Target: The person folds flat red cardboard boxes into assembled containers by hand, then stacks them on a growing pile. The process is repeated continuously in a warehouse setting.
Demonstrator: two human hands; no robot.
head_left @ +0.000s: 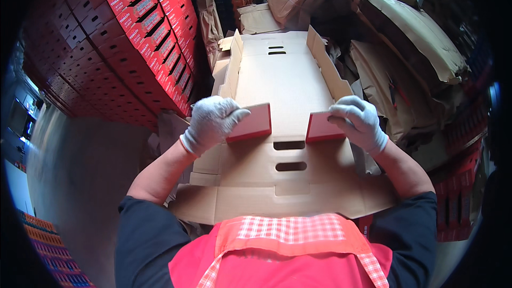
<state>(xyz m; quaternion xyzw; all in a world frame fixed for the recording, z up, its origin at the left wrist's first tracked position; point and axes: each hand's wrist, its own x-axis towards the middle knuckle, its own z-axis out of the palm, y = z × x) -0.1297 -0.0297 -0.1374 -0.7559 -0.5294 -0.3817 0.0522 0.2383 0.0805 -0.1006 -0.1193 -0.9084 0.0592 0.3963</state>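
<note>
A partly folded cardboard box (282,82) lies before me, its plain brown inside facing up and its long side walls standing. My left hand (210,120), in a light grey knit glove, pinches a near end flap (256,122) with a red outer face, held upright. Across from it, my right hand (360,122), gloved alike, grips the matching red-faced flap (319,127). Between the flaps and my apron, the near end panel (248,168) is spread flat, with two oval hand slots in its middle.
Tall stacks of red printed boxes (144,21) rise at the left. Brown paper-wrapped bundles (410,32) are heaped at the right and far end. More red boxes (458,197) stand at the lower right. Colored crates (50,245) show at the lower left, beyond the grey floor (85,181).
</note>
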